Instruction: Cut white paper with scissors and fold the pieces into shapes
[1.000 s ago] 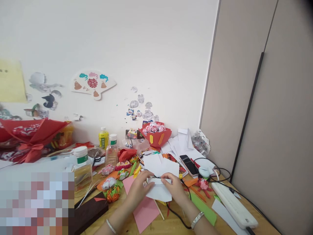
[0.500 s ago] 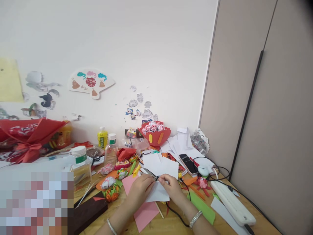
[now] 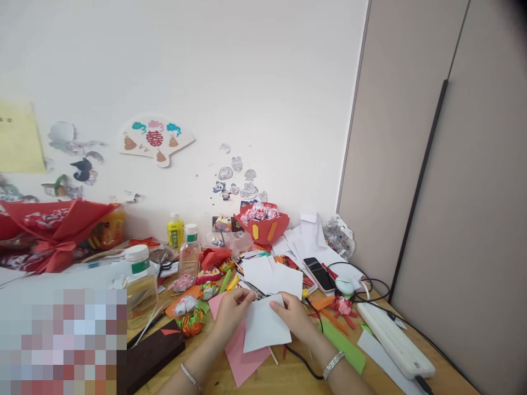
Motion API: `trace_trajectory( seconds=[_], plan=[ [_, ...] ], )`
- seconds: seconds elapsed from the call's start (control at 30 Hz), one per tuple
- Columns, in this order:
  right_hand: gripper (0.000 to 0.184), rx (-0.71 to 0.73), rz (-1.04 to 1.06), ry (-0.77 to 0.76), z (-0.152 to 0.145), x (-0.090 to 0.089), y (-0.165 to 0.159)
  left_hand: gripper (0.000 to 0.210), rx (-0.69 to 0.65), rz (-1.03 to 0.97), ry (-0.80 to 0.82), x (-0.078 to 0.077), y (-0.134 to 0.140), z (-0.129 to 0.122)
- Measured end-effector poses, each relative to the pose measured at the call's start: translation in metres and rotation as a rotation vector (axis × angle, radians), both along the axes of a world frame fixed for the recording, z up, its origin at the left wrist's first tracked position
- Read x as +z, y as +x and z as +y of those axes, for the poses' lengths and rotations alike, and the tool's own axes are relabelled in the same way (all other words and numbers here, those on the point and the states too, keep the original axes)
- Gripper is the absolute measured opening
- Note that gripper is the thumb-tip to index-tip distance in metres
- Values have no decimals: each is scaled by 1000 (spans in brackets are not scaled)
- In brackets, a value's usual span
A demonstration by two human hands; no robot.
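A small sheet of white paper [image 3: 267, 328] lies spread between my hands, above the pink paper on the table. My right hand [image 3: 295, 319] grips its upper right edge, thumb on top and fingers underneath. At the upper left corner, the fingers of my left hand [image 3: 231, 315] are pinched together on the sheet. Just beyond my fingertips are larger white sheets [image 3: 274, 277] and a dark, pointed object, partly covered, whose kind I cannot make out. Pink paper [image 3: 242, 365] shows below the held sheet.
Paper-wrapped flowers [image 3: 192, 321] and a dark brown block [image 3: 158, 356] stand left. Clear jars [image 3: 142, 296] are behind them. To the right lie green paper [image 3: 343, 345], a phone [image 3: 319, 273], a white power strip [image 3: 395, 340] and loose cables. A red bouquet [image 3: 263, 225] stands by the wall.
The white sheet has turned and come nearer, showing more of its face. My right hand has shifted slightly right along its edge; my left hand has moved a little left.
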State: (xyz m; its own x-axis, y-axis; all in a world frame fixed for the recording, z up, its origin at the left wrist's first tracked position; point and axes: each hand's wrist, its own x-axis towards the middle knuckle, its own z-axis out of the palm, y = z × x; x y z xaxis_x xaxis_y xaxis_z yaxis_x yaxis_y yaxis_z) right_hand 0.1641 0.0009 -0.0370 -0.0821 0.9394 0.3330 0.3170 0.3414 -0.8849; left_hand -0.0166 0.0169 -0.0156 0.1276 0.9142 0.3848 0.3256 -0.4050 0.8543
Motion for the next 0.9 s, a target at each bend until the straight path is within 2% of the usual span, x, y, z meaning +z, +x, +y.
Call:
trace_trajectory(
  seconds=[0.2,0.3,0.4,0.47,0.67,0.8,0.9],
  plan=[
    [21,-11,-2,40,2,1,2,37,84,-38,33,-4,-3,6],
    [25,-41,7,42,4,0,4,36,95,-55,-26,-5,-4,8],
    [29,-62,16,43,4,-1,4,29,74,-154,-95,-6,-3,10],
    [29,-43,46,56,4,0,4,36,72,-246,-151,-6,-2,11],
    [25,41,197,43,-1,8,3,55,-78,-342,-502,-8,6,10],
    [23,80,172,33,-4,12,3,57,-163,-328,-540,-12,8,9],
    [17,98,128,122,-6,15,3,52,-215,-286,-553,-14,6,9]
  ],
)
